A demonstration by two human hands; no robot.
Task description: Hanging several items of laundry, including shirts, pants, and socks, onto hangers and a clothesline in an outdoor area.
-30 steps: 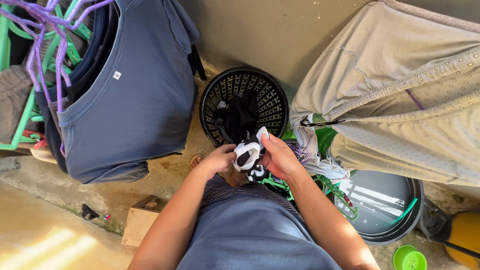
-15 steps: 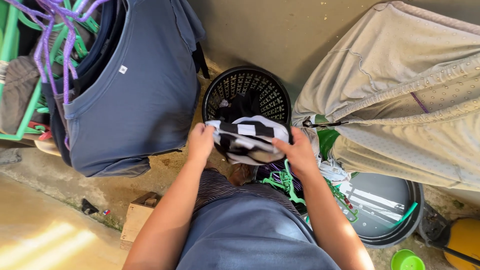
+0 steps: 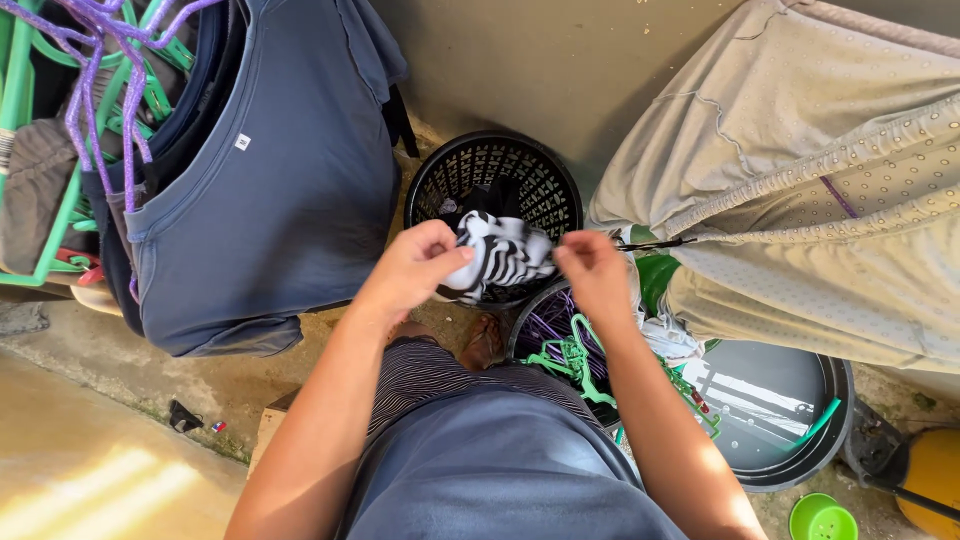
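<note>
I hold a small black-and-white striped garment (image 3: 505,255) between both hands over a round black laundry basket (image 3: 545,195). My left hand (image 3: 415,265) pinches its left end. My right hand (image 3: 590,270) grips its right end. The cloth is bunched and slack between them. Dark clothes lie inside the basket behind the garment.
A blue-grey shirt (image 3: 270,170) hangs at the left among green and purple hangers (image 3: 95,60). Beige clothes (image 3: 800,190) hang at the right. Below my right arm sit a bucket of hangers (image 3: 570,350), a dark tub (image 3: 780,410), a small green cup (image 3: 820,515) and a yellow container (image 3: 930,475).
The striped garment went from a small wad near my waist to stretched wide, and is now bunched again, held higher over the basket. My hands have come closer together.
</note>
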